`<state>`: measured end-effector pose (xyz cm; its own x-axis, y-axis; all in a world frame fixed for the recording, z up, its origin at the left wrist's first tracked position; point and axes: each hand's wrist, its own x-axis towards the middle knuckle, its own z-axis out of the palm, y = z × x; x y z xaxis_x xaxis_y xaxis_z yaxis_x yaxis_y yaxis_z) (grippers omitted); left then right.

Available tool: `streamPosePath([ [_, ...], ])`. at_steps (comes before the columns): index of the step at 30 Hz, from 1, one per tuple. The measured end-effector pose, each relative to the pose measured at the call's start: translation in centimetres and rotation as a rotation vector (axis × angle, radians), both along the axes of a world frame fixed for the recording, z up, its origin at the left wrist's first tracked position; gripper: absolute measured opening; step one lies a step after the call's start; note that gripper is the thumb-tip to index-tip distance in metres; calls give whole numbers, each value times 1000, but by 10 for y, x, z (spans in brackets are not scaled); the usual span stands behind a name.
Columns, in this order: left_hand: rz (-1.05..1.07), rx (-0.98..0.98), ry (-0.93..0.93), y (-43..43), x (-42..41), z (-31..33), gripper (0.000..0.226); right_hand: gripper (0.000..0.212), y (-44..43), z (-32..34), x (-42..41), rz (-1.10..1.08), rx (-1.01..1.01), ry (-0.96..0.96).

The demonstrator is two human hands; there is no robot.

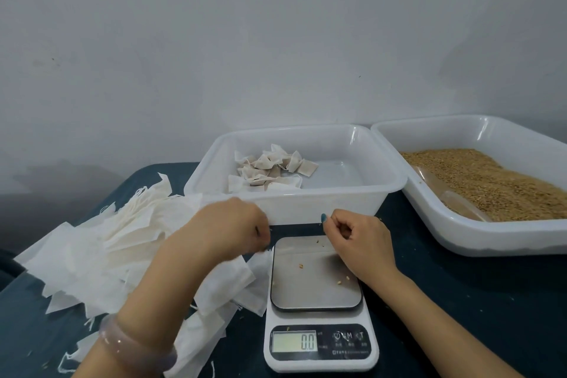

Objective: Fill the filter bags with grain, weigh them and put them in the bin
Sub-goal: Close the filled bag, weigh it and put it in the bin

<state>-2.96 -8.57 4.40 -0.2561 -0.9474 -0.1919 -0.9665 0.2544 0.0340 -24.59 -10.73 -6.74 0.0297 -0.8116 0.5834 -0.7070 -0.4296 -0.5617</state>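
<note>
My left hand (233, 224) is blurred, hovering over the right edge of a pile of empty white filter bags (107, 242), its fingers curled down beside the scale; whether it pinches a bag is unclear. To the right, my right hand (356, 236) hangs over the scale's far right corner, fingers curled, with nothing visible in it. The white kitchen scale (316, 279) has a few loose grains on its steel platform, and its display (294, 341) reads 0.0. Behind it stands the white bin (306, 202), holding several filled bags (270, 169) in its left half.
A large white tray (460, 233) at the right holds tan grain (491, 181) and a clear scoop (454, 196) lying in it. Everything stands on a dark blue tabletop (460, 301). A plain grey wall is close behind the bin and tray.
</note>
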Motion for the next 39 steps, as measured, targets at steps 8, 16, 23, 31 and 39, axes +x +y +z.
streamPosePath([
  [8, -4, 140, -294, -20, 25, -40, 41, 50, 0, 0, -1, -2, 9, -10],
  [16, 11, 71, -340, -23, 32, -51, 32, 52, 0, 0, -1, 3, 18, -10],
  [23, 10, 34, -257, -22, 30, -52, 14, 49, 0, 0, -3, 0, 23, -14],
  [31, -1, 199, -265, -20, 30, -51, 13, 50, 1, 1, -3, -2, 31, -10],
  [39, -36, -122, -72, -18, 20, -47, 10, 49, 1, 1, -3, -9, 28, -15],
])
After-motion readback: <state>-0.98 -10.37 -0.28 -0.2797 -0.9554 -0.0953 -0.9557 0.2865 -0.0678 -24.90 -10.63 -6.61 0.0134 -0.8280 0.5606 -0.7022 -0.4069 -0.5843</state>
